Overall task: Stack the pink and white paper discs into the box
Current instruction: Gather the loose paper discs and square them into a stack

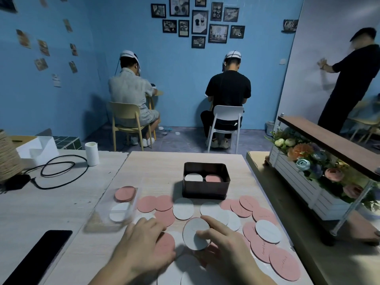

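Many pink and white paper discs (pixel 183 208) lie scattered over the near half of the wooden table (pixel 160 167). A dark brown box (pixel 205 190) stands behind them, holding a white stack (pixel 193 177) on its left and a pink stack (pixel 213 178) on its right. My right hand (pixel 222 243) pinches a white disc (pixel 195 233), tilted, just above the pile. My left hand (pixel 144 241) lies flat on the discs to the left, fingers spread, covering part of a pink disc (pixel 164 243).
A clear plastic tray (pixel 115 208) at the left holds one pink and one white stack. A black phone (pixel 39 258), a black cable (pixel 59 167) and a white cup (pixel 91 153) lie further left. A flower planter (pixel 304 182) stands to the right. Three people are in the background.
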{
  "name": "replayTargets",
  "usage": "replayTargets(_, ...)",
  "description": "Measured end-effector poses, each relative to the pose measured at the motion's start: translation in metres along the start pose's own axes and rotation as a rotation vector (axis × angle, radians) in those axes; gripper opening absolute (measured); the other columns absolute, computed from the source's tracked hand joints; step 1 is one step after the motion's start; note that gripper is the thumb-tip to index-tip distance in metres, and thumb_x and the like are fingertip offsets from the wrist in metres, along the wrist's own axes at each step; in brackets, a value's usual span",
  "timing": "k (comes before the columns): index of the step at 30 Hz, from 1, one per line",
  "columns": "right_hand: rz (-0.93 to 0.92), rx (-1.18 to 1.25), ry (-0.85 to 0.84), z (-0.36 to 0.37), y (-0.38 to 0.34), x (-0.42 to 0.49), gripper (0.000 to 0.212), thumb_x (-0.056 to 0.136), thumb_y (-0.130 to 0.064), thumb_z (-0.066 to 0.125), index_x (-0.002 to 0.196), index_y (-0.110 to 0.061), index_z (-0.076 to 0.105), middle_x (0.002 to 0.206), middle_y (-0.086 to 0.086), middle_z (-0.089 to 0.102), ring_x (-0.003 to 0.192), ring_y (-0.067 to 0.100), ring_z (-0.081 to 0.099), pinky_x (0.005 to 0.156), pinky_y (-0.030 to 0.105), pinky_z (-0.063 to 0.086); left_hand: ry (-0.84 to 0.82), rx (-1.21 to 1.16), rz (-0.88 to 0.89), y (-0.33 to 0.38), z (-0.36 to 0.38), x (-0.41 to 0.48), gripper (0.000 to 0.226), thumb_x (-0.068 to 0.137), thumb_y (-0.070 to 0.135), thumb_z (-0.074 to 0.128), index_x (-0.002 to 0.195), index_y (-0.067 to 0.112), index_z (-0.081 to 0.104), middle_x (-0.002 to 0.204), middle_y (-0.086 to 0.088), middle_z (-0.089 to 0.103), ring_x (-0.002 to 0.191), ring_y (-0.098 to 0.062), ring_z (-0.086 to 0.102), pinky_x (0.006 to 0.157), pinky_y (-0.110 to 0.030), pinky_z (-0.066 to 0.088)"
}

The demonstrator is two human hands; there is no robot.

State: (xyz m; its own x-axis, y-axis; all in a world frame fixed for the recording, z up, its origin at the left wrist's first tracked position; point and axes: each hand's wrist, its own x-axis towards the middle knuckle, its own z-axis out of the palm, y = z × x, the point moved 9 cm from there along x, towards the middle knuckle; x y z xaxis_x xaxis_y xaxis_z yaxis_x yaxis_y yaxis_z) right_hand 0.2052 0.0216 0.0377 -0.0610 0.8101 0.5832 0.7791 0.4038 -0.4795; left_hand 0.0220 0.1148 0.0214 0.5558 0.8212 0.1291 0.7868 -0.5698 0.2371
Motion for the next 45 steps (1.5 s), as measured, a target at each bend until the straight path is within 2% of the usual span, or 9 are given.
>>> replayTargets(5, 0.064, -0.006, -0.004, -0.002, 0.003, 0.002, 0.028, 0.074, -0.042, 0.08, 0.095, -0.035, 0.062, 0.138, -0.038, 0.046, 0.064, -0.002, 0.062, 0.055, 0.021, 0.055, -0.027, -0.069, -0.025, 0.001, 0.0, 0.0, 0.065, 0.062, 0.078, 0.047, 0.111, 0.036, 0.055, 0.098, 0.018, 0.049, 0.104, -0.011, 0.049, 0.097, -0.033, 0.039)
replayTargets(9, 0.115, 0.074, 0.003, -0.005, 0.005, 0.004, 0.027, 0.071, -0.037, 0.079, 0.094, -0.036, 0.064, 0.137, -0.03, 0.053, 0.097, -0.005, 0.064, 0.073, 0.01, 0.051, 0.076, -0.326, -0.027, -0.003, -0.016, 0.001, 0.067, 0.058, 0.064, 0.069, 0.118, 0.037, 0.059, 0.107, 0.023, 0.055, 0.103, 0.003, 0.056, 0.094, -0.024, 0.048)
replayTargets(15, 0.113, 0.148, -0.057, -0.003, 0.006, 0.008, 0.033, 0.073, -0.028, 0.087, 0.098, -0.034, 0.066, 0.141, -0.018, 0.056, 0.109, -0.004, 0.06, 0.084, 0.016, 0.049, 0.227, -0.53, 0.188, 0.053, -0.06, -0.009, 0.063, 0.064, 0.037, 0.083, 0.123, 0.03, 0.06, 0.113, 0.022, 0.056, 0.108, 0.005, 0.055, 0.086, -0.004, 0.04)
replayTargets(21, 0.091, 0.266, 0.018, -0.006, -0.007, 0.012, 0.024, 0.077, -0.022, 0.085, 0.095, -0.018, 0.069, 0.134, -0.014, 0.062, 0.112, 0.016, 0.066, 0.074, 0.039, 0.06, 0.23, -0.576, 0.268, 0.076, -0.053, -0.007, 0.061, 0.069, 0.034, 0.081, 0.126, 0.03, 0.057, 0.119, 0.024, 0.056, 0.112, -0.001, 0.056, 0.093, -0.014, 0.045)
replayTargets(26, 0.168, 0.398, 0.034, -0.007, -0.001, 0.007, 0.026, 0.076, -0.021, 0.086, 0.094, -0.018, 0.069, 0.131, -0.018, 0.064, 0.122, 0.015, 0.063, 0.08, 0.035, 0.062, 0.224, -0.621, 0.257, 0.076, -0.051, -0.005, 0.054, 0.068, 0.03, 0.083, 0.118, 0.031, 0.062, 0.115, 0.02, 0.059, 0.112, -0.006, 0.058, 0.092, -0.02, 0.049)
replayTargets(30, 0.268, 0.48, -0.023, -0.001, 0.0, 0.006, 0.044, 0.073, -0.026, 0.088, 0.102, -0.039, 0.056, 0.135, -0.018, 0.063, 0.103, 0.013, 0.072, 0.085, 0.033, 0.061, 0.183, -0.659, 0.209, 0.072, -0.044, -0.003, 0.057, 0.064, 0.032, 0.086, 0.116, 0.036, 0.062, 0.112, 0.021, 0.06, 0.111, -0.005, 0.059, 0.089, -0.025, 0.054)
replayTargets(37, 0.242, 0.29, -0.134, 0.008, -0.006, 0.009, 0.089, 0.074, -0.043, 0.073, 0.143, -0.067, 0.022, 0.129, -0.04, 0.056, 0.12, -0.007, 0.057, 0.099, 0.019, 0.049, 0.188, -0.618, 0.155, 0.067, -0.038, -0.002, 0.07, 0.058, 0.049, 0.084, 0.123, 0.043, 0.056, 0.108, 0.027, 0.063, 0.104, 0.002, 0.057, 0.088, -0.022, 0.051)
replayTargets(40, 0.186, 0.265, -0.112, 0.009, -0.005, 0.007, 0.079, 0.077, -0.036, 0.072, 0.142, -0.063, 0.035, 0.151, -0.022, 0.043, 0.142, 0.0, 0.039, 0.102, 0.023, 0.05, 0.184, -0.626, 0.126, 0.064, -0.033, -0.003, 0.082, 0.056, 0.054, 0.085, 0.13, 0.045, 0.051, 0.113, 0.034, 0.056, 0.108, 0.008, 0.054, 0.093, -0.017, 0.048)
replayTargets(45, 0.243, 0.429, -0.056, 0.01, 0.006, 0.003, 0.05, 0.075, -0.011, 0.079, 0.114, -0.04, 0.066, 0.141, -0.03, 0.053, 0.131, 0.01, 0.056, 0.093, 0.024, 0.056, 0.125, -0.755, 0.118, 0.057, -0.025, -0.004, 0.078, 0.059, 0.045, 0.092, 0.126, 0.047, 0.052, 0.12, 0.023, 0.062, 0.115, 0.002, 0.06, 0.1, -0.016, 0.048)
